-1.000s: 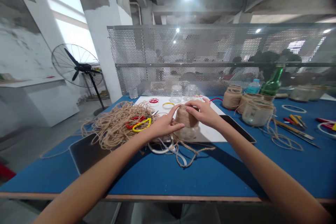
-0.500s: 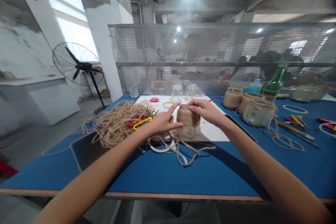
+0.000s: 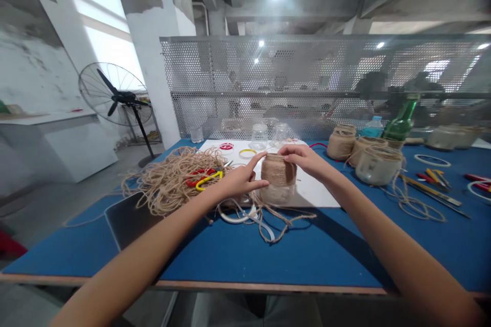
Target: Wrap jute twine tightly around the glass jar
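Note:
A glass jar [image 3: 279, 191] stands upright in front of me, its upper part wrapped in brown jute twine [image 3: 279, 169] and its lower part bare. My left hand [image 3: 241, 180] grips its left side, index finger near the rim and thumb lower down. At the right of the rim, my right hand [image 3: 303, 157] has its fingers curled against the wrapped side. A loose twine end [image 3: 286, 225] trails on the table before the jar. Beside my left hand lie a heap of twine [image 3: 172, 176] and scissors with red and yellow handles [image 3: 209, 180].
White tape [image 3: 238, 217] lies before the jar on the blue table [image 3: 276, 263]. Twine-wrapped jars [image 3: 379, 166], a green bottle [image 3: 401, 120] and tools [image 3: 433, 178] are at the right. Clear jars [image 3: 260, 135] stand behind, before a perforated metal screen [image 3: 245, 71].
The jar and both hands appear slightly further right in view. My right fingers have shifted a little at the rim; both hands stay on the jar.

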`<state>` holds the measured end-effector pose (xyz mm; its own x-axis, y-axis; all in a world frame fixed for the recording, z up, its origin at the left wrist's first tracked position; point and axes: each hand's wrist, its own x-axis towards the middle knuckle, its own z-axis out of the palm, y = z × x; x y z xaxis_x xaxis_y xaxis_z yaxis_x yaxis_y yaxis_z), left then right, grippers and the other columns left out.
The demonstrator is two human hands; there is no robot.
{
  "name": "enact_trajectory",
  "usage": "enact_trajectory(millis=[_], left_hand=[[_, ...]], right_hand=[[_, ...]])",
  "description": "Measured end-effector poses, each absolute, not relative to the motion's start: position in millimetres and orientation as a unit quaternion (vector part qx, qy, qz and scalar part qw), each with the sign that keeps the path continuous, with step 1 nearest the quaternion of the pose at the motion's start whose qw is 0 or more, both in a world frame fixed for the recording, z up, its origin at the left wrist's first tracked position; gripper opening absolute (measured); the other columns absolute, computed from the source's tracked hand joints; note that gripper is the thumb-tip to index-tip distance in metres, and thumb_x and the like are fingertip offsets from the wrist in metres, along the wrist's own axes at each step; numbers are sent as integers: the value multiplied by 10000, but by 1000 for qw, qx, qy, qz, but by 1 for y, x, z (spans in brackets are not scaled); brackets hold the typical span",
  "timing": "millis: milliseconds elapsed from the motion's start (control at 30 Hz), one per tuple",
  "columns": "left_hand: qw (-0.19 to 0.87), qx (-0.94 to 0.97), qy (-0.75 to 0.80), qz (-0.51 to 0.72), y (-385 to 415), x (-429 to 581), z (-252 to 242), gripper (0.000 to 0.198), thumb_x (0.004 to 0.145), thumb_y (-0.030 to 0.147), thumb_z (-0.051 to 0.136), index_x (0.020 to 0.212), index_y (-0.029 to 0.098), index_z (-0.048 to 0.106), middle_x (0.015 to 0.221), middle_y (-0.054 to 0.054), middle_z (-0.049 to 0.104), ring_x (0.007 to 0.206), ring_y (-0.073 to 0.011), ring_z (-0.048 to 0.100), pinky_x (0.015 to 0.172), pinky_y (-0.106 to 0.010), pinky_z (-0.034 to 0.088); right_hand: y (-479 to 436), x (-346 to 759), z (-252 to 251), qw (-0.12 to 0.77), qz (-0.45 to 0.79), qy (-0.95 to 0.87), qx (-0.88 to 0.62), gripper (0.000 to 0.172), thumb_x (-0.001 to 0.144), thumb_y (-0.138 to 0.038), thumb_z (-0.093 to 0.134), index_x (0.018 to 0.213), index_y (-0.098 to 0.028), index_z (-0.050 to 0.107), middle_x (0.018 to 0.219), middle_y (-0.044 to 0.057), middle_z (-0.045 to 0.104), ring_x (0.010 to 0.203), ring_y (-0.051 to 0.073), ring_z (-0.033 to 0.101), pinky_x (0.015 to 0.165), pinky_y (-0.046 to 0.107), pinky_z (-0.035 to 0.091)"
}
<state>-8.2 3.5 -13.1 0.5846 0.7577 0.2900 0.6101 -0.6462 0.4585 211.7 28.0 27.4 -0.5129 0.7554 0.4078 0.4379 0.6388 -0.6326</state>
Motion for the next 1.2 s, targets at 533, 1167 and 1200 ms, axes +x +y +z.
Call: enact_trajectory(millis=[533, 1167, 1200], left_hand=[[93, 882, 416, 202, -11, 5, -10, 803, 804, 450, 502, 1390, 217, 4, 588, 59, 506, 486, -103, 443, 501, -199, 282], [137, 878, 396, 231, 2, -8, -12, 721, 825, 394, 496, 1385, 211, 79, 515, 91, 425, 474, -100, 443, 488, -184, 279], [144, 877, 392, 236, 2, -8, -11, 719, 826, 396, 497, 1385, 215, 82, 519, 91, 420, 476, -99, 442, 489, -184, 281]], right_hand=[[11, 198, 30, 296, 14, -854, -428, 263, 827, -344, 414, 745, -209, 624, 785, 7, 659, 828, 188, 556, 962, 529, 44], [18, 211, 37, 298, 115, -860, -398, 278, 810, -336, 413, 698, -152, 589, 688, 28, 589, 689, 153, 498, 699, 295, 343], [20, 213, 37, 303, 129, -861, -387, 277, 812, -342, 415, 704, -150, 584, 698, 28, 582, 698, 153, 495, 687, 284, 343]])
